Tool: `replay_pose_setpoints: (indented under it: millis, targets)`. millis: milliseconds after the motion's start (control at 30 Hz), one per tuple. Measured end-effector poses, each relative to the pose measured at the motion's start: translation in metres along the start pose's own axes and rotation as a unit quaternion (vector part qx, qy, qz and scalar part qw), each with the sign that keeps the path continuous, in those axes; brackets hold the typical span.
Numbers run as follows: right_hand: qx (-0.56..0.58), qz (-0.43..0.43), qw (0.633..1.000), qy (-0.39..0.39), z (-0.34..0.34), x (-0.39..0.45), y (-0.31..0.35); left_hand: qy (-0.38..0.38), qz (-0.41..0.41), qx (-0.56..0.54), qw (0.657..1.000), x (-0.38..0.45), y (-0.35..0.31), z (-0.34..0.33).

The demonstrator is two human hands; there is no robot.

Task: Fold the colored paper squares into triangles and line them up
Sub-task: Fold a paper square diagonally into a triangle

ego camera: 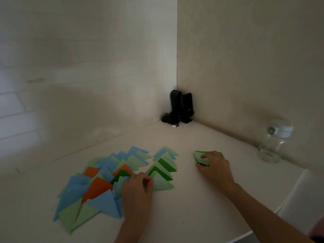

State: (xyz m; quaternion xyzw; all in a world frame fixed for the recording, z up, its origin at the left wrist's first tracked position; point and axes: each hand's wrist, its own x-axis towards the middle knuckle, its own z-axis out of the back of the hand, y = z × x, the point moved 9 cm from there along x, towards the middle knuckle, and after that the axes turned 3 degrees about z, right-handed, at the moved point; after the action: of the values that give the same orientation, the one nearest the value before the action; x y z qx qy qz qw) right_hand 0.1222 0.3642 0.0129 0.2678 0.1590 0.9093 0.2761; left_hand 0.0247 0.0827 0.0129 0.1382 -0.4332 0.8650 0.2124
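Note:
Rows of folded paper triangles (98, 183) in blue, light green, dark green and orange overlap on the white table. A shorter row of green triangles (164, 167) runs beside them on the right. My left hand (138, 188) sits at the near end of that row, fingers curled and pinching a light green triangle (162, 184). My right hand (213, 165) rests with bent fingers on a small stack of green paper squares (199, 156) further right, thumb at the stack's near edge.
Two black speakers (181, 106) with a cable stand in the wall corner at the back. A clear glass jar (271, 142) with a white lid stands at the right by the wall. The table edge (287, 199) steps down at the right.

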Motion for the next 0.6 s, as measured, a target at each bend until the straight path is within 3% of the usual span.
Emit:
replay_pose_setpoints:
  millis: [433, 600]
  targets:
    - [-0.014, -0.019, 0.998, -0.05, 0.012, 0.001, -0.005, -0.018, -0.045, 0.02, 0.999, -0.002, -0.009, -0.002]
    - [0.043, -0.109, 0.993, 0.006, 0.014, -0.004, -0.023, -0.008, -0.05, 0.004, 0.999, -0.009, -0.019, -0.004]
